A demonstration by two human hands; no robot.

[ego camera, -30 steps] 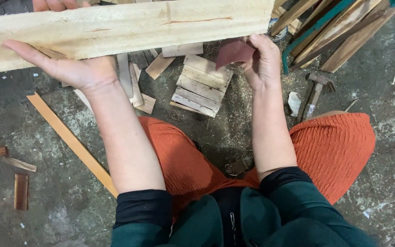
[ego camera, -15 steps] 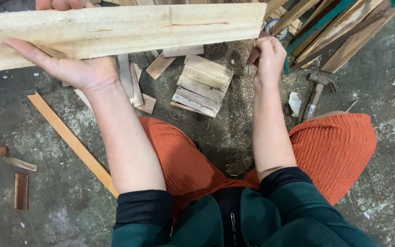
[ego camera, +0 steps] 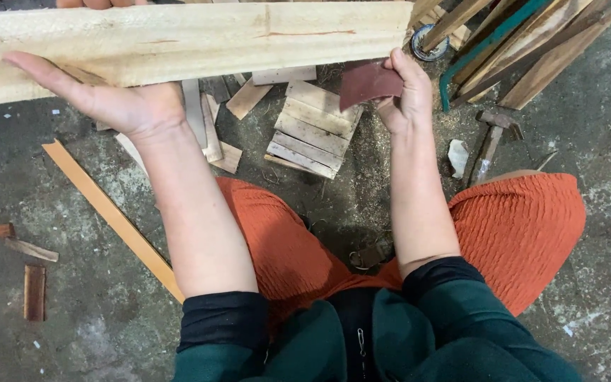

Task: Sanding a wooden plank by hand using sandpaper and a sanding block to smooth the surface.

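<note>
A long pale wooden plank (ego camera: 199, 39) runs across the top of the view, held level above the floor. My left hand (ego camera: 118, 102) supports it from below with the palm up and fingers spread along its underside. My right hand (ego camera: 404, 95) is pinched on a dark red piece of sandpaper (ego camera: 368, 81), just under the plank's near edge close to its right end. Someone's fingertips (ego camera: 93, 3) show over the plank's far edge at the top left.
A small slatted wooden panel (ego camera: 312, 127) and loose wood offcuts lie on the concrete floor below the plank. A long thin strip (ego camera: 111, 216) lies at the left, a hammer (ego camera: 489, 138) at the right, stacked planks (ego camera: 525, 42) at the top right.
My right hand drew back from the plank's edge and turned, now showing the sandpaper folded between thumb and fingers. The plank and left hand stayed in place.
</note>
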